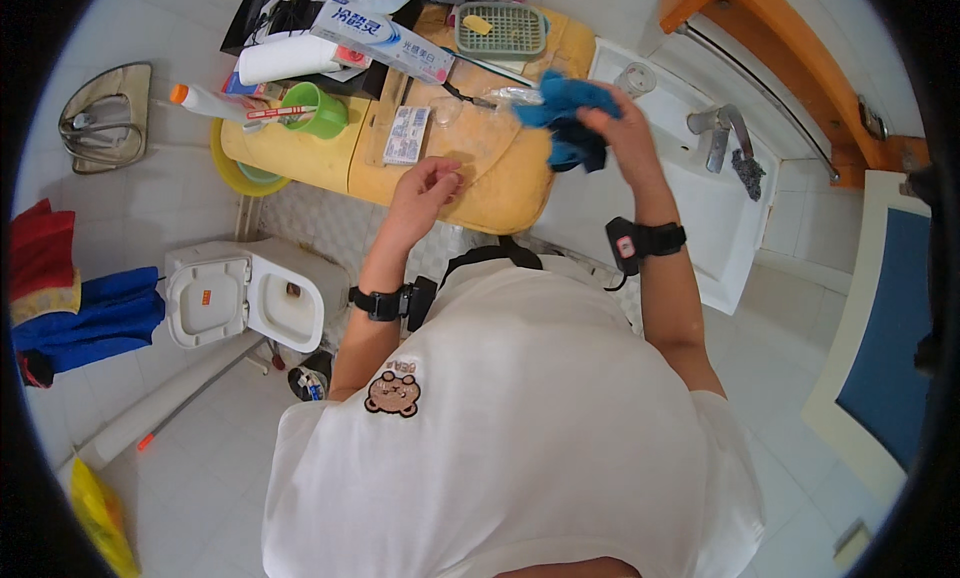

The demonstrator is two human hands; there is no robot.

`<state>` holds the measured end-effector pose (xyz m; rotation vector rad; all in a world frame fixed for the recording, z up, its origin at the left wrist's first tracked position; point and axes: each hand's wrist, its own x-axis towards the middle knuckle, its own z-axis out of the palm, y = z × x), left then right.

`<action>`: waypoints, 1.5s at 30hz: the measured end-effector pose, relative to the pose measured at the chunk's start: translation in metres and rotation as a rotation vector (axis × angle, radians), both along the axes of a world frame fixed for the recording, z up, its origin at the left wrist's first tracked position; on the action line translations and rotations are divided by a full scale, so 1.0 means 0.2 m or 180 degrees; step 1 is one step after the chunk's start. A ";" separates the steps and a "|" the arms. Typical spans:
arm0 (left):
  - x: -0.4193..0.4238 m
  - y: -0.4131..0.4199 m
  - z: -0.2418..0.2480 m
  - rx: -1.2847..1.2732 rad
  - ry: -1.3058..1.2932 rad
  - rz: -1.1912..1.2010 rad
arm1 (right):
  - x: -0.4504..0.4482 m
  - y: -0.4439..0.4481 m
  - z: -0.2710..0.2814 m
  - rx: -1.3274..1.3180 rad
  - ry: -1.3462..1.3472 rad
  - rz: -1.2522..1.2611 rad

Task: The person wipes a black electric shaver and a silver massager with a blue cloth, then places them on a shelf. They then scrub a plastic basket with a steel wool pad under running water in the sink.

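My right hand point(619, 127) grips a crumpled blue cloth point(574, 109) with a darker part hanging below it, over the right part of the yellow counter point(491, 195), beside the sink. Near the counter's front edge, my left hand point(433, 188) holds nothing visible, its fingers loosely curled. Just beyond it lies a white printed packet point(406, 135). Behind that are a toothpaste box point(382, 39) and a green basket point(501, 31) with a yellow piece in it. A green cup point(319, 111) with a toothbrush across it stands to the left.
At the right is a white sink point(585, 210) with a faucet point(716, 131) and a glass jar point(636, 79). A white bottle with an orange cap point(214, 101) is at the counter's left end. An open toilet point(289, 300) stands below left. An orange wooden shelf point(787, 45) hangs upper right.
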<state>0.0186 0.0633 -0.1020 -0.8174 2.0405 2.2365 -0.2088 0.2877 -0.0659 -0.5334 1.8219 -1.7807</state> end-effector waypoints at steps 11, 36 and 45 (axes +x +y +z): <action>-0.01 -0.05 -0.11 -0.0539 0.0317 -0.0174 | 0.23 -0.42 -0.13 0.1257 0.1443 0.1950; -0.24 -0.25 -0.10 -0.0187 0.0614 -0.0669 | -0.44 -0.74 -0.25 0.2484 0.3261 0.0309; -0.23 -0.30 0.04 -0.1596 0.0102 -0.0787 | -0.30 -0.66 -0.16 0.2105 0.2596 -0.0093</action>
